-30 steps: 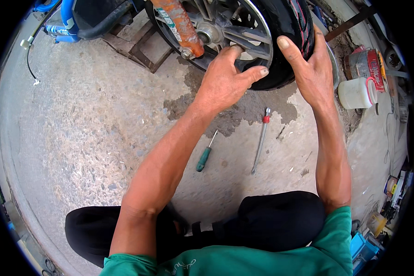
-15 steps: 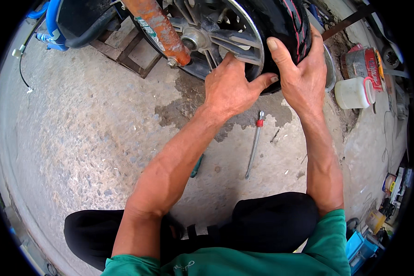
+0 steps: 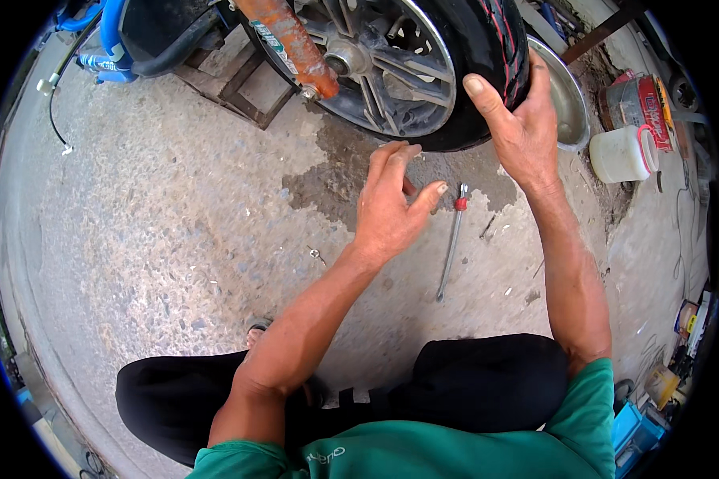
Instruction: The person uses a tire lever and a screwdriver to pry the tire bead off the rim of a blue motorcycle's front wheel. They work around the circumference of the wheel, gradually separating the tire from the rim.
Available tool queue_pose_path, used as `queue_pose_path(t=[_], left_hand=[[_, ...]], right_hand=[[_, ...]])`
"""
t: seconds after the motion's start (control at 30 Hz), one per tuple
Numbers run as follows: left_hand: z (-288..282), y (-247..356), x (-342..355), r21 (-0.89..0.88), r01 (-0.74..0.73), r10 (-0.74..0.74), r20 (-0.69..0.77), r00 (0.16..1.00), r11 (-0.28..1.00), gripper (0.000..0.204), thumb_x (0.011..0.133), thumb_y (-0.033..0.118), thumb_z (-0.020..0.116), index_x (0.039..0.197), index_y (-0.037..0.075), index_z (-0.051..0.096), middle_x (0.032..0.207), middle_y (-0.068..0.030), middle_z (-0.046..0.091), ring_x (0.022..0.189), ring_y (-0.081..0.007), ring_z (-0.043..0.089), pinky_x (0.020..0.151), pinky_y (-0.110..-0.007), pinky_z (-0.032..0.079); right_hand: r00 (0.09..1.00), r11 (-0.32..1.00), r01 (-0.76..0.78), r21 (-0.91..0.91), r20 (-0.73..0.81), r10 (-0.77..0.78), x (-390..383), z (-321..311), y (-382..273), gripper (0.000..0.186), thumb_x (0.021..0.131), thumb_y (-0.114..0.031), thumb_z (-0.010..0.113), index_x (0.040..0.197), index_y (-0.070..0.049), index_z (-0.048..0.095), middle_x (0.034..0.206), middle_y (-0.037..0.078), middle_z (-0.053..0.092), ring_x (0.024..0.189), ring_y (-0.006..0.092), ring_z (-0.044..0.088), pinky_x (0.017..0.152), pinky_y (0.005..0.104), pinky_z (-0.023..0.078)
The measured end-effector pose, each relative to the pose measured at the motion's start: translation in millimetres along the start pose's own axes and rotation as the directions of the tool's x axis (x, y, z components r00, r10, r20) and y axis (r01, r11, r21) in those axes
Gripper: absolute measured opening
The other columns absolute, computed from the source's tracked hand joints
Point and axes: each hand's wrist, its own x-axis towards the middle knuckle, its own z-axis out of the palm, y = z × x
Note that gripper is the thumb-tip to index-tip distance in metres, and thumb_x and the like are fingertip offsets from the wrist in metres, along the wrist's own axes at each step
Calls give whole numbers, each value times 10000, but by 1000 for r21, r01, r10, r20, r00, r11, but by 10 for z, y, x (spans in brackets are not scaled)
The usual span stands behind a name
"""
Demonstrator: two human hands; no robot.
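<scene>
Ground: rough grey concrete (image 3: 176, 239), outdoors or in an open workshop, with a dark wet stain (image 3: 335, 172) just below the wheel.
Wheel: one black motorcycle tyre (image 3: 487, 72) on a grey spoked rim (image 3: 391, 72), at the top of the view, an orange fork leg (image 3: 284, 40) crossing its left side.
Right hand: one (image 3: 519, 120), gripping the tyre's lower right edge, thumb spread, fingers wrapped over the tread.
Left hand: one (image 3: 387, 207), below the wheel, off the tyre, fingers loosely open, holding nothing.
Tools: one long thin metal tool with a red collar (image 3: 453, 239) lying on the concrete below the wheel, between the two forearms.
Containers: one white tub (image 3: 619, 156) and one red can (image 3: 639, 100), right of the wheel; one metal bowl (image 3: 567, 96) behind the tyre.
</scene>
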Motion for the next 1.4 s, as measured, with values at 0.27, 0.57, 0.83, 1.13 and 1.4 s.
queue_pose_path(t=[0.27,0.57,0.83,1.13,1.4], left_hand=[[-222,-450,-199,35,203,-206,111,972,978,395,926,235,783,1228,-1,688,1037,-130,712,772,-155,673,718,-330,552],[-534,-696,-20,-40,235,-234,34,972,971,376,946,190,755,1266,4,688,1043,-97,751,837,-131,681,757,-297,558],[-583,-586,148,-33,203,-202,25,979,979,418,916,222,778,1264,9,690,1123,-153,741,888,-206,723,786,-353,582],[-434,-63,459,-75,-66,72,88,993,995,427,941,86,752,1341,-1,631,1212,-106,662,904,-114,670,767,-260,544],[-733,507,505,3,-159,157,122,980,987,385,909,65,770,1275,-1,671,1153,-94,697,839,-95,664,728,-250,534]], right_hand=[[939,947,-265,181,271,211,-461,59,434,884,827,-342,886,1452,83,427,1350,242,616,1222,282,635,1100,418,483],[927,939,-303,162,277,251,-428,69,456,741,845,-378,866,1352,61,551,1216,203,695,1132,247,672,1047,398,502],[991,994,-101,32,90,98,-97,-162,214,920,796,-525,863,1414,71,532,1268,245,660,1184,326,662,1074,427,501],[963,979,-185,85,215,163,-441,33,498,988,803,-396,882,1516,55,368,1361,257,604,1217,328,649,1063,447,522],[970,948,-207,243,175,167,-96,-71,101,938,749,-358,862,1486,9,412,1301,263,639,1218,349,642,1047,422,503]])
